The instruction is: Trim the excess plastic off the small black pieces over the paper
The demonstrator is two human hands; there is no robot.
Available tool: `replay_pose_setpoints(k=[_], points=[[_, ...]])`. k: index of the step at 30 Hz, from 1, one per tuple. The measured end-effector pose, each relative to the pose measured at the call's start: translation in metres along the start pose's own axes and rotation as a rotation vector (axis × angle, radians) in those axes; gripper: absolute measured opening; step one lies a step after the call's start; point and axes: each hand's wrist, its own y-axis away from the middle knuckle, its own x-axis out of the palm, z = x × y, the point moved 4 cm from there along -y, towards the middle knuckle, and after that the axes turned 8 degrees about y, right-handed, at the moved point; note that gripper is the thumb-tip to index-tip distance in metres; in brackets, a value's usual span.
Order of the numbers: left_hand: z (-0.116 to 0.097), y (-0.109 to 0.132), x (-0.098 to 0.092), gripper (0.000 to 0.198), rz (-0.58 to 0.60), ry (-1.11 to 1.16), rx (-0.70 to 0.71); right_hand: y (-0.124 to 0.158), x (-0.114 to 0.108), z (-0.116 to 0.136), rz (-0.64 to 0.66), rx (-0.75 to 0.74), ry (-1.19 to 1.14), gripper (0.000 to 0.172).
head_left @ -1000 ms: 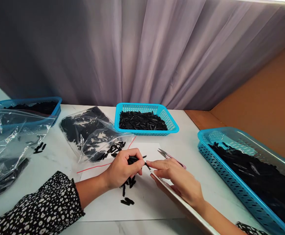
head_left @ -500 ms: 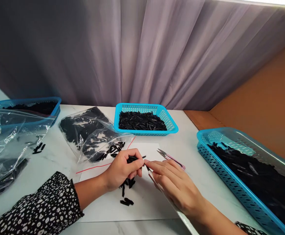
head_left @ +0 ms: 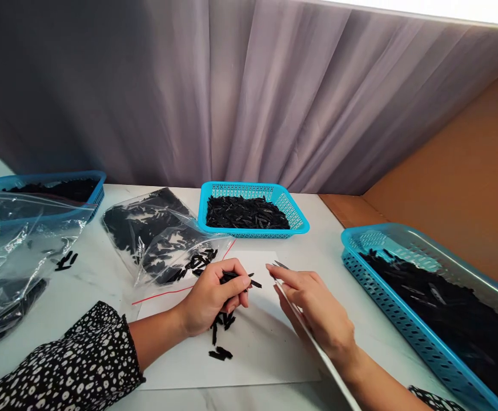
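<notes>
My left hand (head_left: 217,294) is closed around several thin black strips (head_left: 255,283), whose ends stick out past the thumb and fingertips. To its right, my right hand (head_left: 313,302) grips a long, thin white tool (head_left: 328,362) that slants down toward the bottom edge; its kind I cannot make out. A gap separates the right fingertips from the strips. More black pieces (head_left: 220,354) lie under and below the left hand on a white sheet (head_left: 257,365). Pointed metal tips (head_left: 281,265) of the snips show behind the right hand, which hides the rest.
Clear zip bags (head_left: 163,240) with black pieces lie left of the sheet. A blue basket (head_left: 253,233) of black strips stands at the back, another (head_left: 407,331) at the right, a third (head_left: 99,191) at far left. Loose pieces (head_left: 66,261) lie near another bag (head_left: 21,245).
My right hand has drawn back to the right, away from the left fingertips, with the white tool. It now covers most of the snips. The left hand stays nearly still.
</notes>
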Motion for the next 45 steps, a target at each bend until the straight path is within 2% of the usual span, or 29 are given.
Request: replay_pose_setpoints(k=[5,7,12,18,30,37,41,45], points=[[-0.003,0.0,-0.002,0.027,-0.012,-0.087,0.077,0.005,0.0,-0.005,-0.053,0.208,-0.104,0.008],[-0.004,0.0,-0.002,0.026,-0.016,-0.127,0.093,0.006,0.0,-0.003,-0.067,0.245,-0.161,0.009],[-0.005,0.002,-0.004,0.026,-0.02,-0.184,0.114,0.006,0.001,0.002,-0.064,0.122,-0.24,0.013],[-0.004,0.002,-0.004,0.026,-0.016,-0.221,0.127,0.005,0.004,0.004,-0.046,0.006,-0.207,0.012],[-0.004,0.002,-0.005,0.028,-0.028,-0.268,0.128,-0.003,0.004,0.007,0.009,-0.025,-0.198,0.016],[0.002,-0.001,-0.002,0.029,-0.034,-0.042,0.019,-0.006,0.004,0.014,0.061,-0.166,-0.012,0.018],[0.002,-0.001,-0.001,0.029,-0.038,0.062,-0.036,-0.004,0.009,0.001,0.122,-0.152,0.114,0.019],[0.001,-0.001,-0.003,0.03,-0.068,0.127,-0.082,-0.004,0.014,-0.015,0.266,-0.213,0.19,0.027]])
